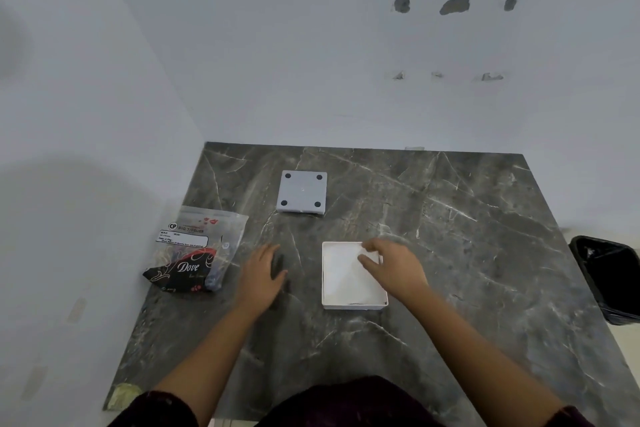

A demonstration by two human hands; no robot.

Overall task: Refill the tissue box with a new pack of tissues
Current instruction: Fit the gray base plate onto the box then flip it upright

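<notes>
Centrally on the dark marble table (pixel 450 253) sits the open white tissue box (pixel 349 284), the right hand (pixel 391 263) over its far right corner with fingers loosely spread, the left hand (pixel 263 270) flat and empty beside the tissue pack (pixel 197 250), the box's base plate (pixel 302 191) lying farther back.

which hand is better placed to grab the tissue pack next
Left. The left hand rests empty on the table beside the tissue pack, while the right hand is over the open white box across from it.

White square tissue box (pixel 353 302) lies open; its base (pixel 302 191) apart; tissue pack (pixel 197 250) lies left.
</notes>
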